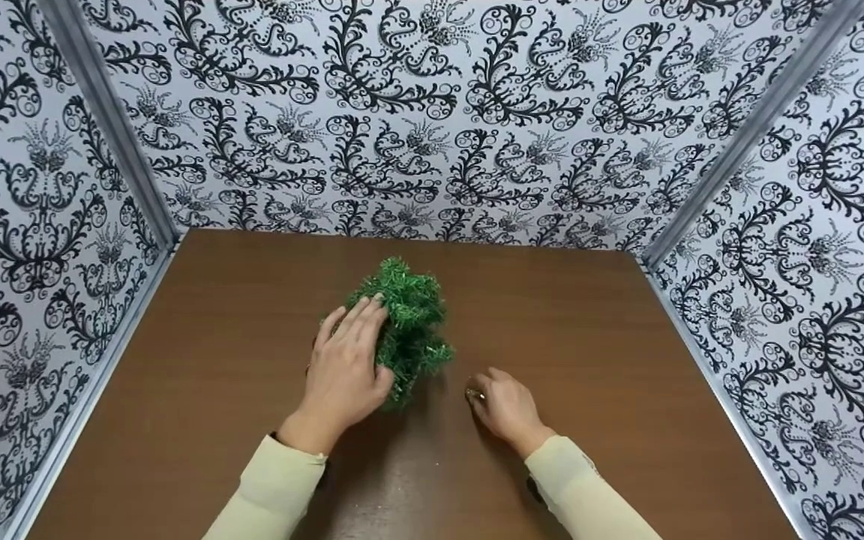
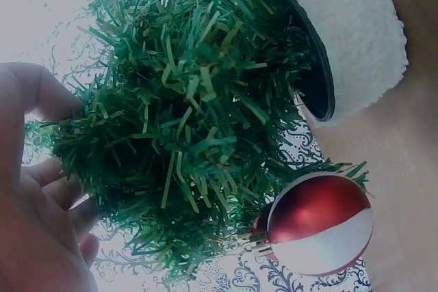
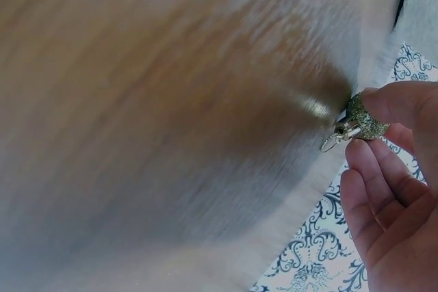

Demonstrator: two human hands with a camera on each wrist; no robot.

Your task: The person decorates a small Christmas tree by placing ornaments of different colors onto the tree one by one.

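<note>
A small artificial Christmas tree (image 1: pixel 411 304) of green tinsel stands near the middle of the table. My left hand (image 1: pixel 346 367) holds it from the left, its fingers laid along the foliage; in the left wrist view the thumb and fingers are on either side of the branches. The tree's fuzzy white pot (image 2: pixel 363 46) shows in that view, as does a red and white bauble (image 2: pixel 321 227) at the branches. To the right of the tree, low over the table, my right hand (image 1: pixel 505 405) pinches a glittery gold bauble (image 3: pixel 366 120) with a metal cap and loop.
The brown wooden table (image 1: pixel 574 322) is enclosed by walls (image 1: pixel 402 135) with a black and white scroll pattern at the back and both sides. Grey metal posts (image 1: pixel 754 127) stand at the back corners.
</note>
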